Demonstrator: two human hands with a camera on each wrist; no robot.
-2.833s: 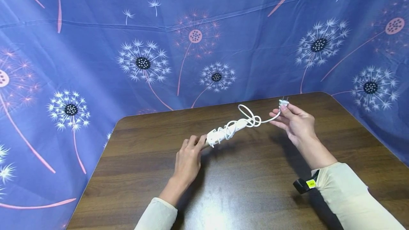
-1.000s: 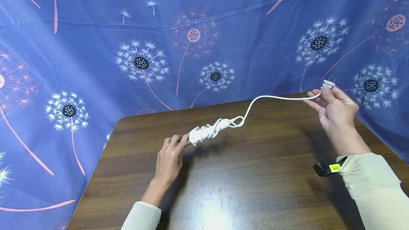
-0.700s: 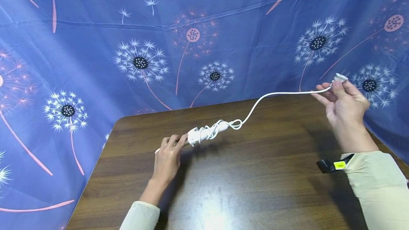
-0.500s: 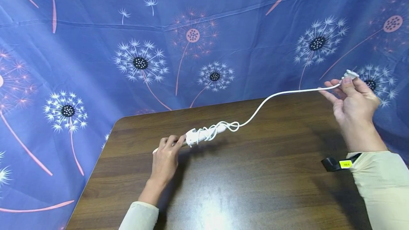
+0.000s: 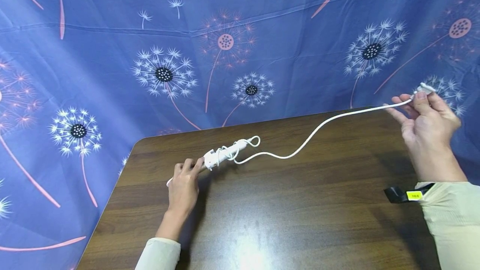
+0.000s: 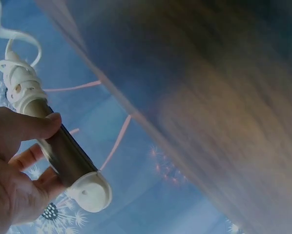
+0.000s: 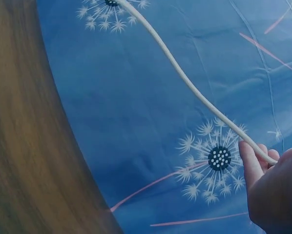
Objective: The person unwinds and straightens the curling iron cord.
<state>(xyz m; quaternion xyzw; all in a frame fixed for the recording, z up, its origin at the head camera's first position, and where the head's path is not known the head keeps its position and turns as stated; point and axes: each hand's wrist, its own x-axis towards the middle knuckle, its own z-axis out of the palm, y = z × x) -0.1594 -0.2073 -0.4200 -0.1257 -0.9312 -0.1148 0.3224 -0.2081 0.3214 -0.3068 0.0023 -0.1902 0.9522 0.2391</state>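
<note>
In the head view a curling iron (image 5: 226, 153) with a white handle is held just above the table, left of centre. My left hand (image 5: 183, 188) grips its metallic barrel (image 6: 70, 156); the white tip (image 6: 92, 192) sticks out past the fingers in the left wrist view. A few turns of white cord (image 5: 318, 127) are wrapped round the handle, with a small loop at its end. From there the cord runs in a slack curve to the right. My right hand (image 5: 431, 130) pinches the white plug (image 5: 426, 89); the plug itself is out of sight in the right wrist view.
Below both hands lies a brown wooden table (image 5: 285, 211) with rounded back corners. A blue cloth (image 5: 292, 66) printed with dandelions hangs behind it. A black strap with a yellow label (image 5: 414, 195) is on the right wrist.
My right hand has carried the plug far right and upward, drawing out more cord. My left hand has shifted left with the curling iron. Fewer turns remain round the handle.
</note>
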